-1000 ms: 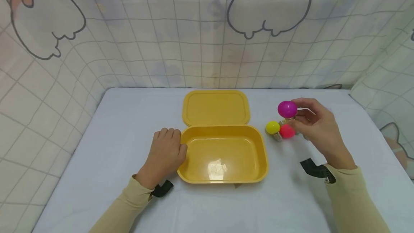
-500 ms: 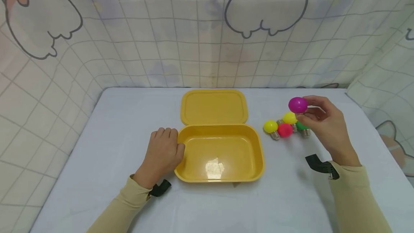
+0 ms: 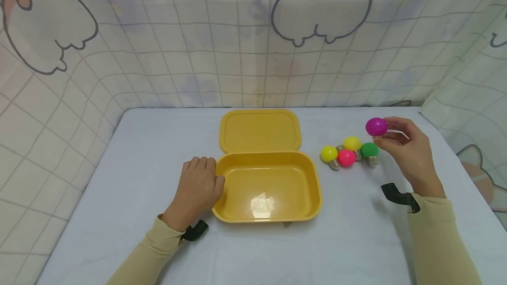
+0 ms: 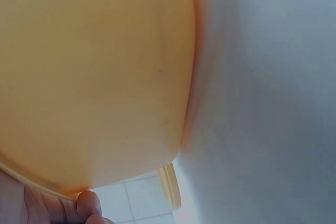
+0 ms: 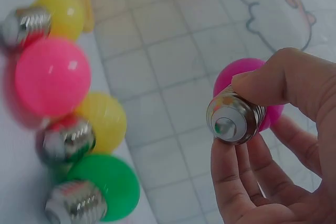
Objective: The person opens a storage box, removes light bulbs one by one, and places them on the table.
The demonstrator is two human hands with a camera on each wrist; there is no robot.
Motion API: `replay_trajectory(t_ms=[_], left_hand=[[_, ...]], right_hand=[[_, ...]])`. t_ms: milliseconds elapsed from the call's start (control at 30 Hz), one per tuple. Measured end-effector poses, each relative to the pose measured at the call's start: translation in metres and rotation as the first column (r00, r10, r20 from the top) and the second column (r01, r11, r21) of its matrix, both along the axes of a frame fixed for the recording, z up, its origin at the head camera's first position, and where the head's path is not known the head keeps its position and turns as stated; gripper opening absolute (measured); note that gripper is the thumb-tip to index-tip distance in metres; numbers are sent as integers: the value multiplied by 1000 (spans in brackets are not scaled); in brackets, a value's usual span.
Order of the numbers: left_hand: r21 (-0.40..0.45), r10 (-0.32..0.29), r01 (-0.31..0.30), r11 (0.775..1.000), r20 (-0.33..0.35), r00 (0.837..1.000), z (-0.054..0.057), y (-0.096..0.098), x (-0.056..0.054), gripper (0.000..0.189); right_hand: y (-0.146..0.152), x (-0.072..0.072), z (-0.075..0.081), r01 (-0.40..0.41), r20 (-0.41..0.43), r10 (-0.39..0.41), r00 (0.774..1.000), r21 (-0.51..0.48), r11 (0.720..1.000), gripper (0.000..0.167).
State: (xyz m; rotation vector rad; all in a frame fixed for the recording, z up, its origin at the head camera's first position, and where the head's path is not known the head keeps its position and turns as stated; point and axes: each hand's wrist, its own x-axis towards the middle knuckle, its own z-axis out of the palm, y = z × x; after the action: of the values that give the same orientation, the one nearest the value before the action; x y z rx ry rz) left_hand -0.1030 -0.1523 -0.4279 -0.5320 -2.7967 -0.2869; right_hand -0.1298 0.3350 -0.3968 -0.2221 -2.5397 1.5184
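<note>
My right hand [image 3: 409, 151] holds a purple light bulb [image 3: 376, 126] up at the right of the table. In the right wrist view, thumb and fingers pinch its metal screw base [image 5: 233, 116]. Below and left of it lie several bulbs close together: a yellow one [image 3: 329, 154], a pink one [image 3: 346, 158], another yellow one [image 3: 352, 143] and a green one [image 3: 370, 150]. My left hand [image 3: 199, 186] grips the left rim of a yellow plastic box [image 3: 269, 222]. Its fingertips curl under that rim in the left wrist view. Nothing lies inside the box.
A yellow lid [image 3: 259, 131] lies flat just behind the box. White cloth covers the table [image 3: 158, 144]. A curtain with a grid and cartoon print [image 3: 237, 47] hangs along the far edge and both sides.
My right hand has carried the purple bulb right and slightly back, away from the other bulbs, uncovering the green one. My left hand keeps its grip on the box rim.
</note>
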Motion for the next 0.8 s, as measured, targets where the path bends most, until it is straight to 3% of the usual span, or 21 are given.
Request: replay_trajectory(t_ms=[500,800], left_hand=[[9,1,-1,1000,17,1000,-1,0,0,19],[14,4,-5,1000,29,1000,-1,0,0,19]], right_hand=[[27,-4,-23,54,67,-61,996,97,994,61],[40,-5,-36,42,109,-61,992,168,985,63]])
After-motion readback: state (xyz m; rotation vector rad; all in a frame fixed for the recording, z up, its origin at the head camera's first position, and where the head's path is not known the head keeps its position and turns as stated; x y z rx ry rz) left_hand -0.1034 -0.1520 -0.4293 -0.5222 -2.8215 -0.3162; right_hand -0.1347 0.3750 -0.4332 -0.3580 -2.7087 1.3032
